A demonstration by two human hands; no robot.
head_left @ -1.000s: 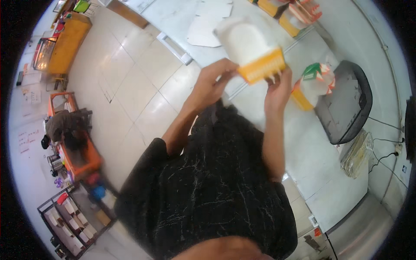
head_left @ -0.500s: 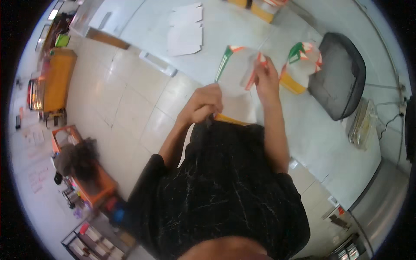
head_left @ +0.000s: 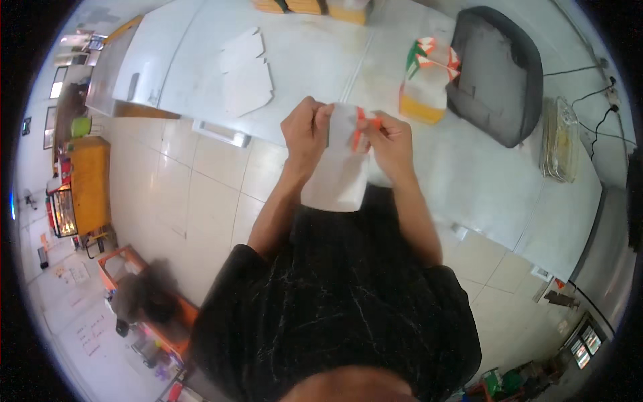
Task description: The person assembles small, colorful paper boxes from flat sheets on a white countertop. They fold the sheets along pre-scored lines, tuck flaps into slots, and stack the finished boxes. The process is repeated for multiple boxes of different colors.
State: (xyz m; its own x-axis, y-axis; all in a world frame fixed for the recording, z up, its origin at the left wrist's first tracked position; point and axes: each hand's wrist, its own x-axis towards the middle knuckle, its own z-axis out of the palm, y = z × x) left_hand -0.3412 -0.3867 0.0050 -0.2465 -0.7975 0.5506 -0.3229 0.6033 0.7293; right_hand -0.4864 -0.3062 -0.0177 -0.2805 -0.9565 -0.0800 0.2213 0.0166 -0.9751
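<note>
In front of my body I hold a partly folded cardboard food box, its plain white inside showing and a red-and-white flap at its upper right. My left hand is closed on the box's upper left edge, thumb on top. With thumb and fingers, my right hand pinches the red-and-white flap. Beyond it on the table stands a folded box in yellow, green, orange and white, its top flaps raised. To the far left lies a flat white carton blank, touched by neither hand.
The long white table runs diagonally ahead of me. A dark grey chair-back-shaped object lies on it, near a stack of clear plastic-looking packs. Several yellow cartons sit at the far edge. An orange rack stands lower left.
The box has come closer to my body and turned, its sides now nearer together. My left hand has moved up along its edge; my right hand has moved left with the flap. The view has shifted.
</note>
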